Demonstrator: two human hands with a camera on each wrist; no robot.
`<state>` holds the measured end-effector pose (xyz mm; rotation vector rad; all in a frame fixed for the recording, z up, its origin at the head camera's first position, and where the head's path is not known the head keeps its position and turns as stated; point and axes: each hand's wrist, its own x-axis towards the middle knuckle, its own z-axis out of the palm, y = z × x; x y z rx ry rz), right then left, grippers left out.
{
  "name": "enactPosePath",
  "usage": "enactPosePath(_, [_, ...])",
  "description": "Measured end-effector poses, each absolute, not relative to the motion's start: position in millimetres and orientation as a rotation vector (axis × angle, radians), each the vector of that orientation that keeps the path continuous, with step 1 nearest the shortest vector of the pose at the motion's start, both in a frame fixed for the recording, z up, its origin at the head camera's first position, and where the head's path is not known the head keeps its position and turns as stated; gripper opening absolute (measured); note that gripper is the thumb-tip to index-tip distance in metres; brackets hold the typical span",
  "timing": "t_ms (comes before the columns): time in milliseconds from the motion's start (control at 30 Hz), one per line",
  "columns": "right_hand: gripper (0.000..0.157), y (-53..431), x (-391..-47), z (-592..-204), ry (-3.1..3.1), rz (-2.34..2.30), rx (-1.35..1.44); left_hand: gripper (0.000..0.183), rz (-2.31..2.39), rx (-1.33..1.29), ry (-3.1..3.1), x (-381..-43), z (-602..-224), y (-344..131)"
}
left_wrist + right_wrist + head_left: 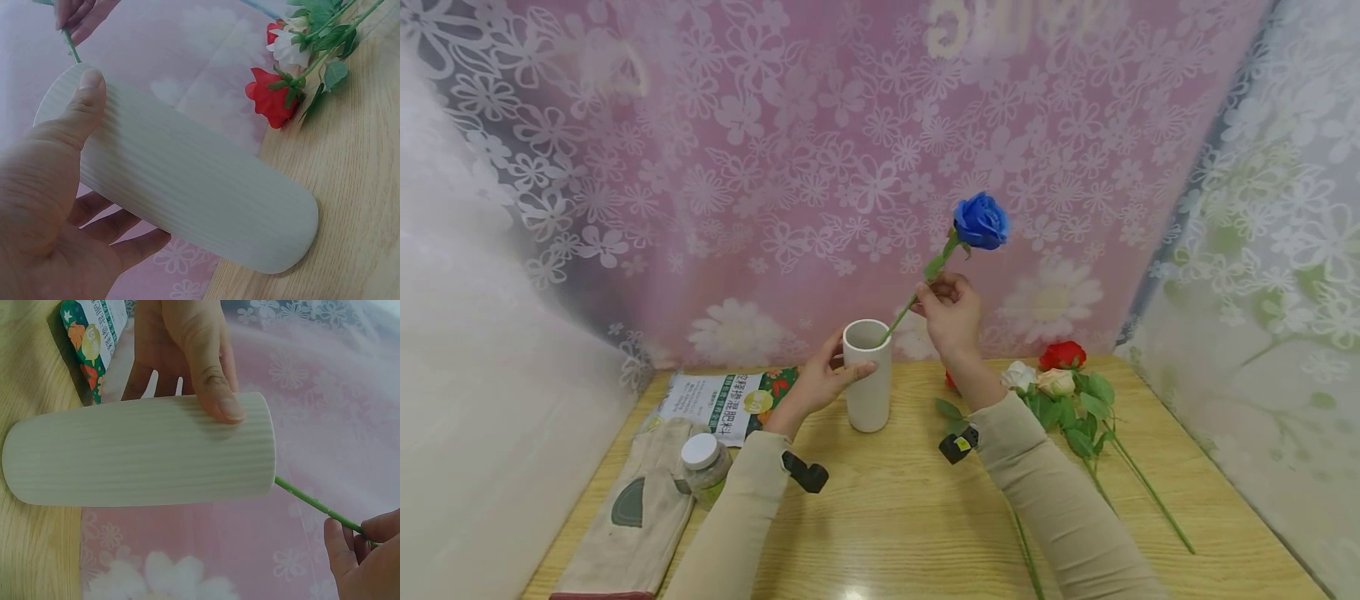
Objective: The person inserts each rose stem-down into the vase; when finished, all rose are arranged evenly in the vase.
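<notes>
Nearest, to the left of the white vase (868, 400) and closer than it, a piece of beige cloth (632, 508) with a dark green patch lies on the wooden table (880, 508), a white-capped jar (706, 471) just beside it. The vase stands upright, ribbed along its side. At its left, the left hand (820, 379) grips it near the rim, spread as wide as its body, thumb on the near side and fingers round the other. Above and right of the vase, the right hand (953, 312) pinches the green stem of a blue rose (981, 221), fingertips closed on it; the stem slants down into the vase's mouth, bloom up to the right. Left of the vase lies a printed packet (722, 408); well to its right lie a cream rose (1056, 382), a white rose (1019, 376) and a red rose (1063, 355). Behind the vase hangs a pink flowered curtain (850, 125).
</notes>
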<state>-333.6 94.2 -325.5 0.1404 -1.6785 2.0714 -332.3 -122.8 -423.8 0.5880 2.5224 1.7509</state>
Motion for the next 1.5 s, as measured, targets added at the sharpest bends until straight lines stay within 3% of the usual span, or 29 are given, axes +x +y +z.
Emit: enactPosePath(1500, [0.018, 62, -331, -351, -2.167, 1.540, 0.282, 0.081, 1.759, 0.623, 2.572, -330, -422, -120])
